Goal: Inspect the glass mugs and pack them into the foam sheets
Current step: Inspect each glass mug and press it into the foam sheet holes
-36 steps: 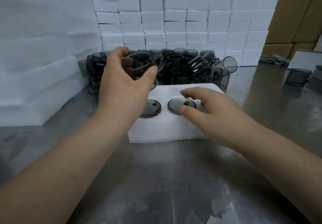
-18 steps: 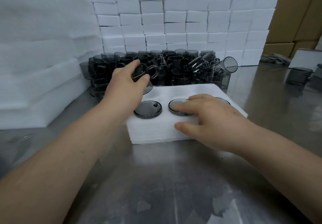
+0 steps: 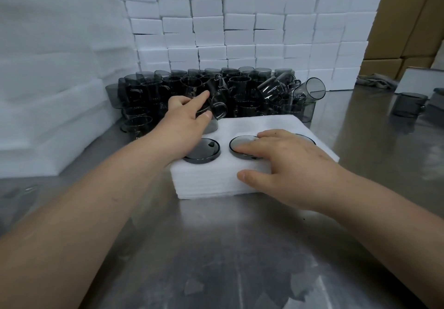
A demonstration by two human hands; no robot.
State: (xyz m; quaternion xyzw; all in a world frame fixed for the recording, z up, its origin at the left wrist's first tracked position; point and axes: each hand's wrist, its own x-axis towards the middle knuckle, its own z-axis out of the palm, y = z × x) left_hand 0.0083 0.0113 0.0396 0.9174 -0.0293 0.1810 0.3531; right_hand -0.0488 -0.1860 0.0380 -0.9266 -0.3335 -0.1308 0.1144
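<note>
The glass mug (image 3: 216,106) in hand sat just above the centre of the frame, tilted over the far left corner of the foam sheet (image 3: 216,183). Its lower part was at what looked like an open pocket, though whether it had bottomed out could not be told. The left hand (image 3: 185,121) gripped it, fingers (image 3: 199,97) and thumb curled round its wall. The right hand (image 3: 288,164) lay flat on the foam and held nothing, its fingers straight over the base of the front middle mug (image 3: 237,144) and its thumb against the front edge. Left of that, the front left mug (image 3: 201,152) sat upside down in its pocket, and the rim of a third mug (image 3: 306,138) showed behind the right hand. By that reckoning the front row was packed and the far row only begun. A large heap of loose mugs (image 3: 252,92) waited behind the sheet on the steel table (image 3: 240,248). Further out, a wall of white foam blocks (image 3: 240,32) filled the top of the frame, stacked foam (image 3: 48,68) rose at the upper left, and brown cartons (image 3: 408,20) stood at the upper right. Print along the cartons' top edge was cut off and unreadable, and no brand showed on the mugs.
</note>
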